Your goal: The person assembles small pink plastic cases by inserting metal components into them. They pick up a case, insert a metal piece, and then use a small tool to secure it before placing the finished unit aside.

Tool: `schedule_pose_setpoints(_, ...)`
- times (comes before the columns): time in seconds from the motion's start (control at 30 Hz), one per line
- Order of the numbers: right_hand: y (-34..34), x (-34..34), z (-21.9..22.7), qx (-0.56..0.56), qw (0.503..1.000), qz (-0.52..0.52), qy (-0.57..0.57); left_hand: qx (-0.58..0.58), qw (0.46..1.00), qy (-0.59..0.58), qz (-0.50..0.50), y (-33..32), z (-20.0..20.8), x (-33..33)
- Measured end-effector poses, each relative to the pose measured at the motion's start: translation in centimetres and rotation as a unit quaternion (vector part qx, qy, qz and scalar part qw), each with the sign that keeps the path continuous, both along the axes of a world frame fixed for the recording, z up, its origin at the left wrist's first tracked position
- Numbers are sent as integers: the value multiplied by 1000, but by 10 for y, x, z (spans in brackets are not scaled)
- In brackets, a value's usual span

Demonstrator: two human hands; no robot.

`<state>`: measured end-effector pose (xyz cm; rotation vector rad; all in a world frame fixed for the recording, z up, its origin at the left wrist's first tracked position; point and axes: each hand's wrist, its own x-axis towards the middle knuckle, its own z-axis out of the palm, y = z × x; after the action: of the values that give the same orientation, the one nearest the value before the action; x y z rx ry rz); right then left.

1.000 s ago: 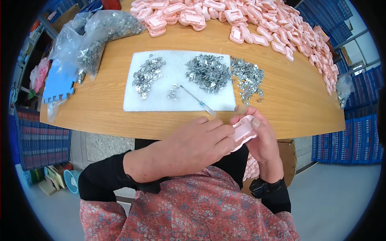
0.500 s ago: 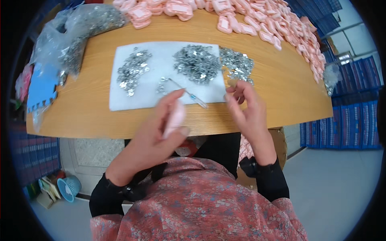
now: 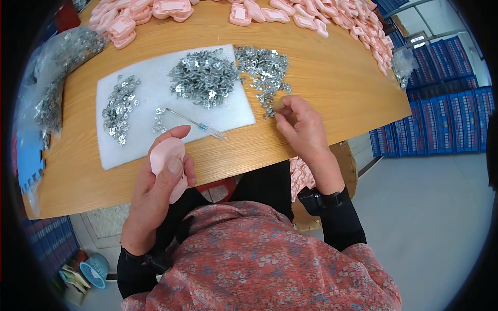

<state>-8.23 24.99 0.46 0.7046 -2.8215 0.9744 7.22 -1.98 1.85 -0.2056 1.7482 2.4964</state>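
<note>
My left hand is closed around a pale pink plastic casing, thumb pressed on its near face, in front of the table edge. My right hand is at the near end of a loose heap of small silvery metal pieces on the bare wood. Its thumb and index finger are bent toward each other in a pinch, with a tan cover on the index fingertip; whatever is between them is too small to make out. A screwdriver with a clear and blue handle lies across the near edge of a white foam sheet.
On the foam sit a big heap of metal pieces, a smaller one and several loose pieces. Many pink casings line the table's far side. Plastic bags of metal parts stand at the left, by a blue mat.
The view has turned, so the table looks tilted. My left hand has rolled, showing the pink casing more fully. My right hand has moved to the near end of the loose metal heap.
</note>
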Motion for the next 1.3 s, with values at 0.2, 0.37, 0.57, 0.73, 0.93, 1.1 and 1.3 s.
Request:
schedule_pose_setpoints(0.2,2,-5,-4,6,999,28,14,4,1000,-5,-7,8,-2,-4)
schedule_pose_setpoints(0.37,4,-3,-1,-86,995,5,-44,-4,1000,-14,-12,17,4,-10)
schedule_pose_setpoints(0.57,-15,17,25,-99,993,58,22,12,1000,-16,-14,34,10,-29)
schedule_pose_setpoints(0.73,-40,32,43,-127,973,175,82,27,1000,3,13,41,11,-45)
schedule_pose_setpoints(0.93,-56,42,42,-142,967,196,78,12,1000,16,18,39,2,-43)
schedule_pose_setpoints(1.1,-62,53,21,-296,935,130,-146,73,996,37,32,34,-6,-41)
schedule_pose_setpoints(1.3,-72,55,29,-431,829,150,-325,174,985,-14,-3,29,-4,-36)
